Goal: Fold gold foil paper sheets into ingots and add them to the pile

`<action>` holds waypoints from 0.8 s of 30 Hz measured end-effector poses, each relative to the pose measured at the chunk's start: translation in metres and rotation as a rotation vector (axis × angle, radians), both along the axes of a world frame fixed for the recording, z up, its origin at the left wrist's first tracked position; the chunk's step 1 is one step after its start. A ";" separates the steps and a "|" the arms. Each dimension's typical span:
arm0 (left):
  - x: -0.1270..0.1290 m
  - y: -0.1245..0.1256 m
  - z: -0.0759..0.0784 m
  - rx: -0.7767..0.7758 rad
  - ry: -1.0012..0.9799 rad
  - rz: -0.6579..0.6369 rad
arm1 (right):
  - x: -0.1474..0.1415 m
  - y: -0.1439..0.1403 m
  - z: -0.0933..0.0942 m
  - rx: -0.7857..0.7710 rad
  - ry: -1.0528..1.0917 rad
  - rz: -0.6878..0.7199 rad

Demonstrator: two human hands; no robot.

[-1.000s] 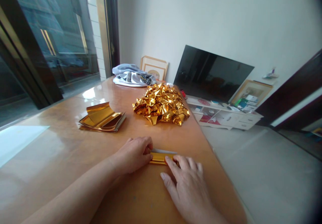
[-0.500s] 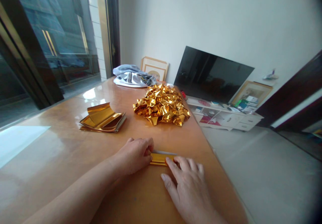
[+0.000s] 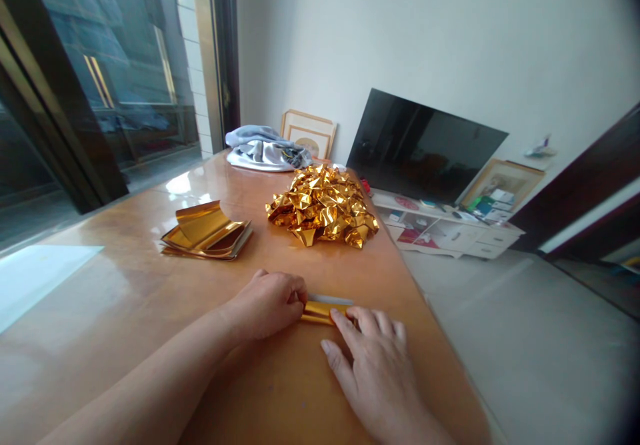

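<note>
A folded strip of gold foil paper (image 3: 320,312) lies on the table between my hands, a pale edge showing along its far side. My left hand (image 3: 280,304) pinches the strip's left end with curled fingers. Over the right end rests my right hand (image 3: 377,358), its index fingertip pressing the foil and its thumb spread apart on the near side. Beyond the hands is a heap of folded gold foil pieces (image 3: 325,208). A stack of gold foil sheets (image 3: 207,235) sits to the left, its top sheet curled up.
The brown table (image 3: 280,398) has its right edge close beside my right hand. Folded pale clothing (image 3: 265,150) lies at the far end, near picture frames (image 3: 310,132). A pale sheet (image 3: 45,278) is at the left. A television (image 3: 425,145) stands over a white cabinet (image 3: 450,235).
The strip's near side looks slightly more rolled or lifted between my fingers. Both hands stay at its ends, and the view has shifted very slightly.
</note>
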State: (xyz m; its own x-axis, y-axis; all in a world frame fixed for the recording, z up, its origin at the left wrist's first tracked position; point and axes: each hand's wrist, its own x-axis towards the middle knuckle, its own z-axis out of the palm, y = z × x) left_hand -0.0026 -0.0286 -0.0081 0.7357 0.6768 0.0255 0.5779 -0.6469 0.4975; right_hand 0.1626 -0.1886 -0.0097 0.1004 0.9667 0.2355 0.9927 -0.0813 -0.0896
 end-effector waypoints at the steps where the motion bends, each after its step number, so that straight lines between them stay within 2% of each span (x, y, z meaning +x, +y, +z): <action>1: 0.000 0.000 0.001 0.011 -0.002 -0.002 | 0.000 0.000 -0.001 0.001 0.002 -0.001; 8: 0.001 0.000 0.004 0.072 0.007 -0.029 | 0.002 0.002 -0.009 -0.001 0.013 -0.009; 15: 0.005 -0.001 -0.004 0.134 0.020 0.035 | 0.001 0.001 -0.008 -0.013 0.023 -0.014; 24: 0.006 -0.003 -0.007 0.166 0.028 0.031 | 0.002 0.002 -0.007 -0.043 0.020 -0.025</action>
State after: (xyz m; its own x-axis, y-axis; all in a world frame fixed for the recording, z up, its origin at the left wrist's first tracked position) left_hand 0.0033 -0.0314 -0.0146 0.7163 0.6875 0.1193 0.6110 -0.7006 0.3686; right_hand 0.1646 -0.1869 -0.0167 0.1285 0.9730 0.1918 0.9884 -0.1098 -0.1051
